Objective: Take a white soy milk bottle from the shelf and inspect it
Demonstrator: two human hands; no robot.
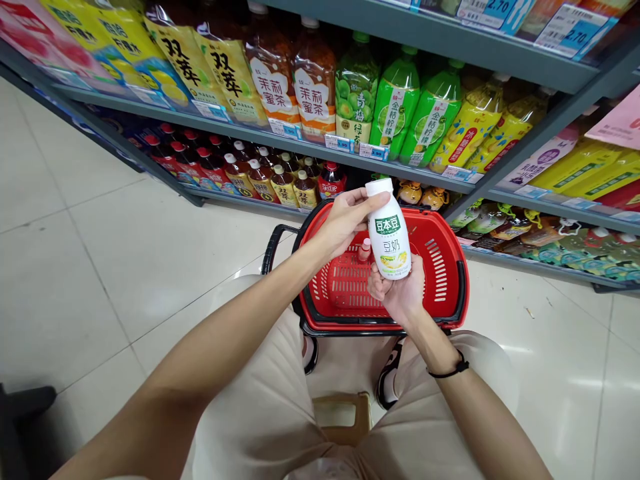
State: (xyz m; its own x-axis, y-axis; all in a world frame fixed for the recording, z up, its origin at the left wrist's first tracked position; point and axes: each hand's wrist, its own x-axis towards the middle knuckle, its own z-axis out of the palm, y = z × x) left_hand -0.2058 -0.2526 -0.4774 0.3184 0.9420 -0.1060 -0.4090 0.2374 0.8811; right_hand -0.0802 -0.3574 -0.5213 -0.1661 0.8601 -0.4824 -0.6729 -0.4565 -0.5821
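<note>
A white soy milk bottle (391, 233) with a green label is held over a red shopping basket (335, 293), tilted slightly with its cap up and to the left. My left hand (347, 220) grips the bottle near its white cap, thumb across the neck. My right hand (403, 290) is closed round the bottle's base from below; some of its fingers are hidden behind the bottle. Inside the basket, partly hidden by my hands, lies a small bottle with a pinkish cap (365, 248).
Ahead stands a shelf (300, 141) with large drink bottles (313, 80) above and smaller dark bottles (260, 177) below. The basket's black handle (273, 250) sticks out at left. A tan stool (345, 413) shows between my legs, and tiled floor (75, 267) lies on both sides.
</note>
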